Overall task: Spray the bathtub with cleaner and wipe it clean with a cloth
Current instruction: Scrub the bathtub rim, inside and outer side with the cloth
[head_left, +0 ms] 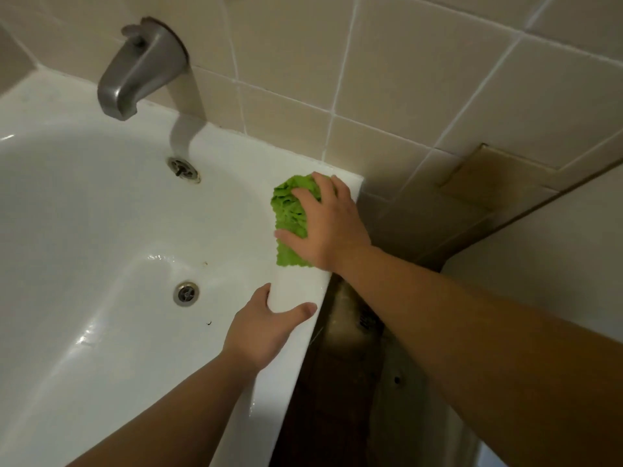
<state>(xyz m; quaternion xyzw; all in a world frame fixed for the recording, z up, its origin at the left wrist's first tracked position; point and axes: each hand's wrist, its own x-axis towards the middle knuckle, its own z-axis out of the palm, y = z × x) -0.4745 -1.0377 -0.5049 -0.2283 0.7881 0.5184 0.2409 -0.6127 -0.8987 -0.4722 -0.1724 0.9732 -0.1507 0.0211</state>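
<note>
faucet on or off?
Off. No water runs from the faucet spout, and none streams onto the tub wall below it.

Home bathroom. Evidence: white bathtub [101, 203], metal spout [135, 72], overflow plate [183, 167], floor drain [186, 293], beige tiled wall [387, 69] with white grout.

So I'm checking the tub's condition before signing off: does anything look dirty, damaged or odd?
Yes. Small dark specks lie on the bathtub floor near the drain. The overflow plate has a brownish, rust-like ring. The green cloth under the right hand is on the rim, away from both.
</note>
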